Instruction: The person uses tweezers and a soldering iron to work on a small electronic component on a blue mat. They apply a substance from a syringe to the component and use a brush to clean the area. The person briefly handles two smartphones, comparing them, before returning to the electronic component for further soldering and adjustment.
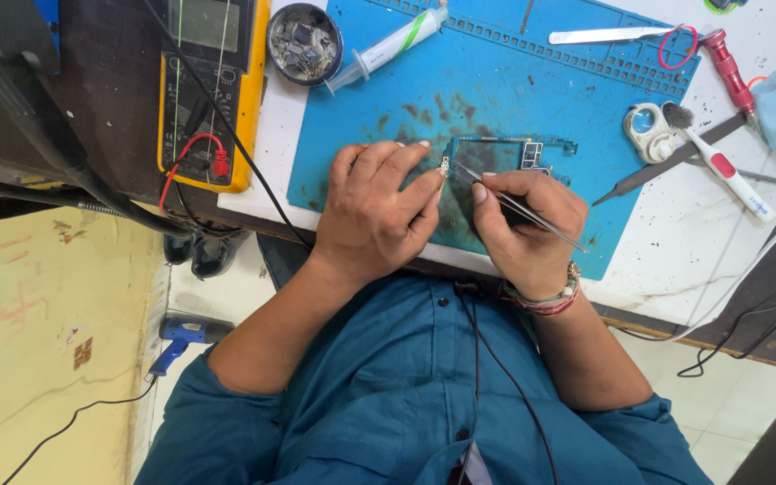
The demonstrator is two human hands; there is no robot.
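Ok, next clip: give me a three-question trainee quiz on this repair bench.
1. True or false: the right hand holds tweezers.
2. What lies under the circuit board? A) blue mat B) yellow cloth C) bare wood
3. Which item sits between the multimeter and the syringe?

Key: 1 true. 2 A, the blue mat. 3 the round metal tin of small parts. The left hand steadies the board.

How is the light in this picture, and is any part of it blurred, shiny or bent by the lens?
Head view: light is bright and even, with soft shadows under the left hand and right hand; tweezers and circuit board look sharp; mild glare on the white table; the blue mat edges run slanted, suggesting wide-angle distortion; the shirt is slightly soft.
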